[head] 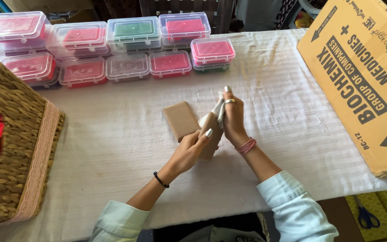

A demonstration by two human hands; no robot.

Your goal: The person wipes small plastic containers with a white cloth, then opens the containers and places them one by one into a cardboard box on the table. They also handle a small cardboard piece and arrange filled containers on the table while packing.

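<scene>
Both hands grip one small brown cardboard sleeve (210, 134) over the table's (113, 148) middle: left hand (190, 150) closed on its lower end, right hand (233, 118) pinching white cloth (219, 110) at its top. A matching flat brown piece (181, 120) lies just beside.

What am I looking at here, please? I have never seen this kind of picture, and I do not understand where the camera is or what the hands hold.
There is no machine here. The single picture comes from a camera worn on a person's head, looking down, so the two arms entering from below are that person's own. The left hand and the right hand together hold a small brown cardboard box, with a white cloth-like piece at its top end. A second flat brown piece lies beside it on the table's white cloth. Along the far edge stand clear plastic boxes with red or green contents. A woven basket sits on the left, a large cardboard carton on the right. Blue-handled scissors lie below the table.
</scene>
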